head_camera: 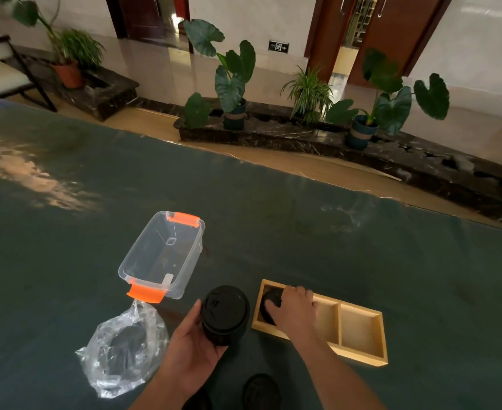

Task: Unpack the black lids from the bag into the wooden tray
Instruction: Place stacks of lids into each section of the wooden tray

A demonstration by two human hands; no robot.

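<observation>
One black lid (269, 303) sits in the left end part of the wooden tray (359, 329) with the right hand (297, 309) curled over it, gripping it, and the left hand (190, 347) holds a tall stack of black lids (225, 313) just beside the tray. The clear plastic bag (125, 350) lies near on the green table (362, 232) with something dark inside — maybe more lids — by a see-through tub (161, 255) with orange clips. The stack could tip and spill if the left hand tilts, and the tray lid could sit crooked if dropped against the wall.
</observation>
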